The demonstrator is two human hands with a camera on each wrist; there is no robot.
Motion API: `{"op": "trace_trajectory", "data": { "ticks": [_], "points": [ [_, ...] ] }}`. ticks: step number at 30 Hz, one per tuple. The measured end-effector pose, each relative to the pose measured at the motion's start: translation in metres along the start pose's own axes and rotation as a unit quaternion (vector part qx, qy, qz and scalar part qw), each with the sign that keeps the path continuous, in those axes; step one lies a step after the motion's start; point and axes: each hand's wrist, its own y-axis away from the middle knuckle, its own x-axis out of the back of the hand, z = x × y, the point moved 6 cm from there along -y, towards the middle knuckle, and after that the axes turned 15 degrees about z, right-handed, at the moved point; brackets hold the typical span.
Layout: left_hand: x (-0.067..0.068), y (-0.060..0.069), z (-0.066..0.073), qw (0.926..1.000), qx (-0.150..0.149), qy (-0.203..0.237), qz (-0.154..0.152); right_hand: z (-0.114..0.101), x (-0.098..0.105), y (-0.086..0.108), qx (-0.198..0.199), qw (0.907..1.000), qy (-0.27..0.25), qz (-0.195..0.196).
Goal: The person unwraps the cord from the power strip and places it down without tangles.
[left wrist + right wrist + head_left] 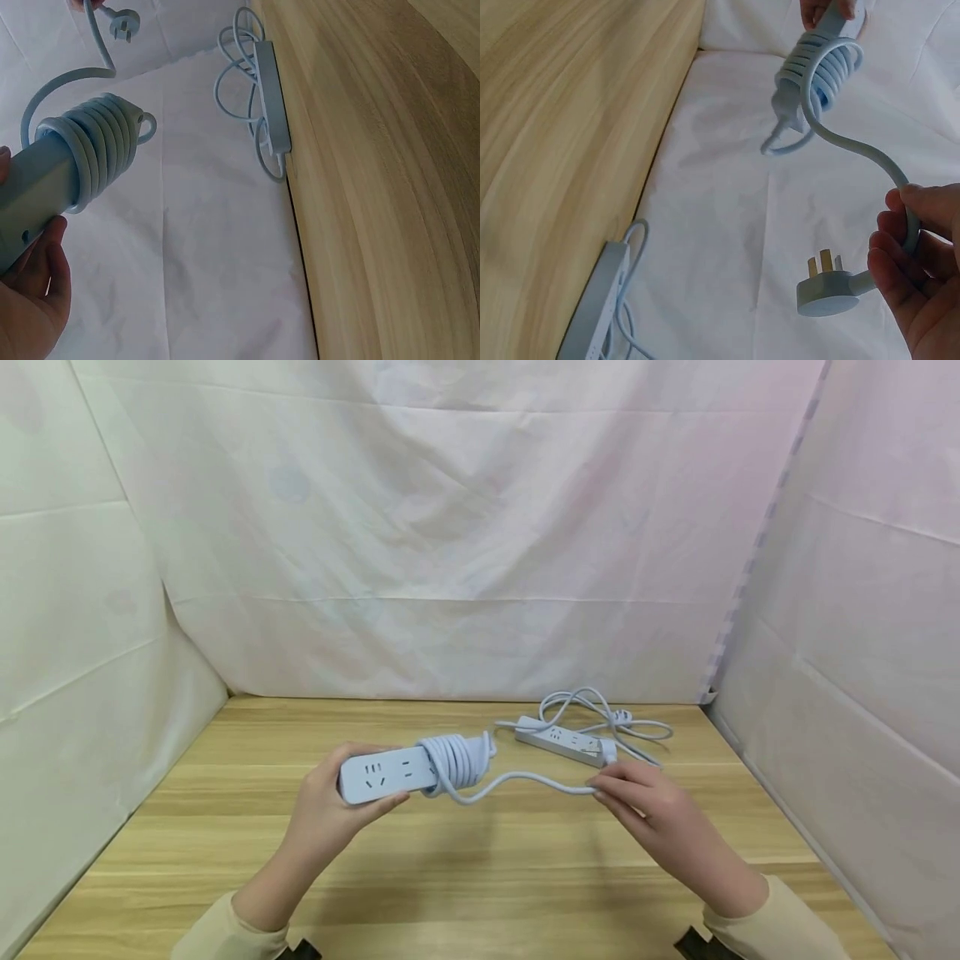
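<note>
My left hand [330,802] grips one end of a white power strip [386,774], held above the table with its sockets facing up. Several tight turns of its cord [457,762] wrap round the other end. From the coil a loose stretch of cord runs across to my right hand [660,818], which pinches it between thumb and fingers near the plug. That plug [827,292], with three metal pins, sticks out past the right fingers in the right wrist view. In the left wrist view the coil [97,146] shows a small cord loop at the strip's end.
A second white power strip [558,741] lies at the back right of the wooden table [247,827], its cord [577,693] in loose loops around it. White cloth [450,527] hangs behind the table and along both sides.
</note>
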Motion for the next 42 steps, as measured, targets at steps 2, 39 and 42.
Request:
{"op": "trace_trajectory", "data": {
  "ticks": [2,39,42],
  "points": [
    [0.001,0.001,-0.001,1.0000,0.001,-0.003,-0.003,0.000,0.005,-0.001,0.008,0.9998,0.012,0.016],
    [-0.013,0.016,0.020,0.9898,-0.049,0.095,-0.094,0.071,-0.013,-0.014,-0.090,0.9873,0.119,0.054],
    [-0.013,0.018,0.024,0.9874,-0.051,0.112,-0.099,0.078,-0.022,-0.006,-0.109,0.9866,0.118,0.030]
  ]
}}
